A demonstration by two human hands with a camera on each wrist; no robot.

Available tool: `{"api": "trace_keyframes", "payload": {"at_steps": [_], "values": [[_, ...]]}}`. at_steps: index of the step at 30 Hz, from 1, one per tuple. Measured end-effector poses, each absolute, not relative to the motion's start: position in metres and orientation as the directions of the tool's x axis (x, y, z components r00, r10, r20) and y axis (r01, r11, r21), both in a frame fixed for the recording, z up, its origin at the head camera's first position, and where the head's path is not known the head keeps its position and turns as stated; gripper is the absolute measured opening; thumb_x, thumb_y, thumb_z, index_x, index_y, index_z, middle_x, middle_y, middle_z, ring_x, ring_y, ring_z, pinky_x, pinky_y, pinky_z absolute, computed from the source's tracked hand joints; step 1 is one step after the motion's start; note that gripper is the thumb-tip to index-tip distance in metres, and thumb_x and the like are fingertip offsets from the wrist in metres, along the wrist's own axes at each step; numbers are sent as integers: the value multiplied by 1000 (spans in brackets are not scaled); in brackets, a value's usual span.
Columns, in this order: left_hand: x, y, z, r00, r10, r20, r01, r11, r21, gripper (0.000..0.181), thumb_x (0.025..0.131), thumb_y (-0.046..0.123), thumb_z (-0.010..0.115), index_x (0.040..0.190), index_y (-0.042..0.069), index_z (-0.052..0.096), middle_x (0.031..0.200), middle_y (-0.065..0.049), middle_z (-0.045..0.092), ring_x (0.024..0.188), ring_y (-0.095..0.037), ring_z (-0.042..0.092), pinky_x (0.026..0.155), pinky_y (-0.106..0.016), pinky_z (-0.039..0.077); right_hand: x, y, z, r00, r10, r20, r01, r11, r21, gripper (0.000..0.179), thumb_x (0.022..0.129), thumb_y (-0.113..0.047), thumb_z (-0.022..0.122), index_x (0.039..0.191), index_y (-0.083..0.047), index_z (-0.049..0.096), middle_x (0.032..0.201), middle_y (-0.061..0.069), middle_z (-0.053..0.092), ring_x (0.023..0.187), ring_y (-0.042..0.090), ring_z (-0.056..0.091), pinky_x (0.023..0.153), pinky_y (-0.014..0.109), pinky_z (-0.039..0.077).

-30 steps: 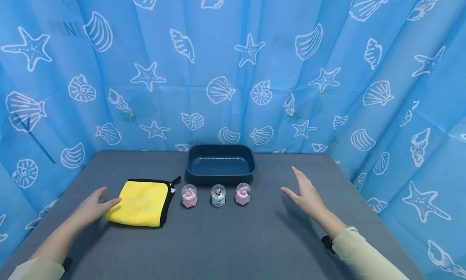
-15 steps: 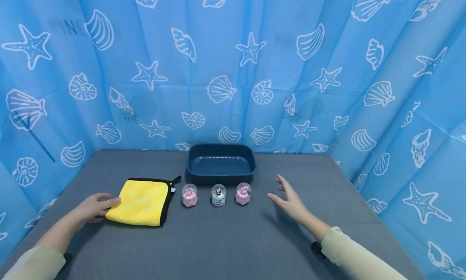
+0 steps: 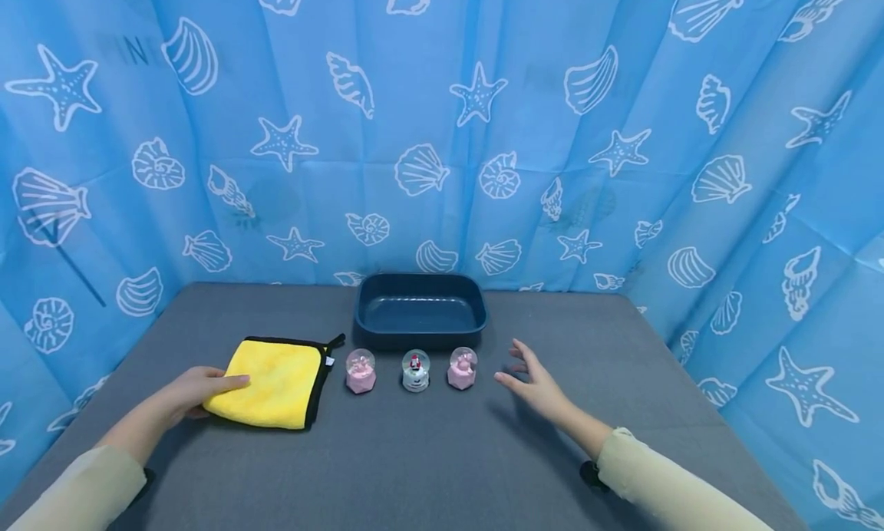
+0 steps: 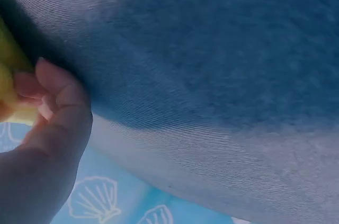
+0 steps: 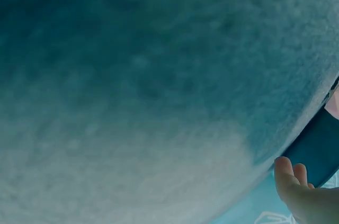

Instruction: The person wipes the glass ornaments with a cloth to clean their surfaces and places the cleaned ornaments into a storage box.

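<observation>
A folded yellow towel [image 3: 279, 381] with black edging lies on the left of the table. My left hand [image 3: 186, 393] pinches its near left corner, thumb on top and fingers underneath. In the left wrist view that hand [image 4: 58, 105] has its fingers bent against the yellow towel [image 4: 8, 83]. Right of the towel stand a pink snow globe [image 3: 361, 371], a white snow globe [image 3: 416, 371] with a small red figure inside, and another pink snow globe [image 3: 462, 368]. My right hand [image 3: 540, 391], fingers loosely spread and holding nothing, hovers right of that last globe.
A dark blue rectangular dish [image 3: 421, 339] stands behind the snow globes. Grey cloth covers the table [image 3: 387, 469]. A blue curtain [image 3: 442, 117] with white shell and starfish prints hangs behind and along both sides.
My left hand has come onto the towel's corner and taken hold of it. My right hand has moved left, closer to the right pink snow globe. The globes and dish stay put.
</observation>
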State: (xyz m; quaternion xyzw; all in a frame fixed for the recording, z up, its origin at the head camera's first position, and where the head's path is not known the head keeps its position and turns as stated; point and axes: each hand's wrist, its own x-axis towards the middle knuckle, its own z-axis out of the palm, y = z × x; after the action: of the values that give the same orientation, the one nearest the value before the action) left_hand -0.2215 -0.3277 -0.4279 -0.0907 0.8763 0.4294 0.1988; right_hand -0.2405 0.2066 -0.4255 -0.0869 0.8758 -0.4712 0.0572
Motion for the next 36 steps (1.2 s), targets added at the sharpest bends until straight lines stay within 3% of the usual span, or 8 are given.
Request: {"api": "trace_keyframes", "payload": {"at_steps": [4,11,16,25,36], "values": [[-223,-324,-426,-901,-2,-434,-355,580,734,72,94,41,60,125,-21,40,96,-15,55,82,-23,55,73,-38,50,-241,200,-426,-974,-222,-41,-90,549,-831,76,95,-21,64,151,2,18,147,27,34,130,45,40,99,57,40],[-222,-318,-419,-901,17,-433,-369,496,786,77,97,34,56,136,-23,22,109,-23,51,88,-23,55,75,-36,48,-244,185,-427,-975,-211,-70,-50,518,-854,81,91,-16,69,151,2,19,146,26,38,128,43,43,99,57,40],[-219,-314,-414,-906,29,-423,-373,419,828,73,97,30,53,137,-22,21,104,-15,55,86,-21,56,74,-35,49,-245,176,-430,-977,-190,-92,-20,518,-855,84,88,-16,73,150,5,20,143,27,42,129,43,43,102,57,36],[-207,-305,-402,-924,37,-380,-352,299,887,68,98,27,49,140,-18,19,90,-1,61,77,-16,61,71,-32,51,-253,162,-433,-975,-172,-141,22,558,-830,90,84,-17,77,150,8,20,145,25,41,140,40,27,110,57,22],[-192,-299,-385,-938,-16,-346,-344,166,924,62,99,26,49,140,-12,23,87,7,63,77,-12,64,71,-29,54,-260,149,-434,-967,-182,-180,49,557,-829,76,85,-15,77,143,9,36,140,28,46,131,39,42,106,52,34]]}}
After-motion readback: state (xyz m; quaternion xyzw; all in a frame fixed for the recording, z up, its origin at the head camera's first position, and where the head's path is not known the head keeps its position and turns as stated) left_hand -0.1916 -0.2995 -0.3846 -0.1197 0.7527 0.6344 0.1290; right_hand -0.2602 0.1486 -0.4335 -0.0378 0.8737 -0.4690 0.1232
